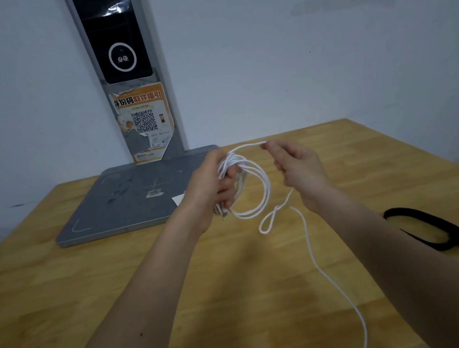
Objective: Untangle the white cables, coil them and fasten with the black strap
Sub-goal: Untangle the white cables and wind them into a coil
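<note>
White cables [250, 188]: bunched in loops in my left hand, held above the wooden surface [60, 291], far of centre; one strand arcs over to my right hand, and a long tail runs down toward the near edge.
Left grip: my left hand [212, 185] has its fingers curled round the gathered coil.
Right grip: my right hand [296, 169] pinches the strand at its fingertips [270, 146], feeding what I judge to be the next loop.
Snag: a small twisted loop [270, 220] hangs in the strand below my right wrist; if I pull the line taut it could, I think, tighten into a knot and spoil the coil.
Slip risk: the coil looks loose, so easing my left grip may let loops spill apart.
Black strap [429, 229]: lies on the surface to the right, well apart from the cables, not yet used.
Containers: none that I can see; a grey scale platform [124, 199] sits at the far left.
</note>
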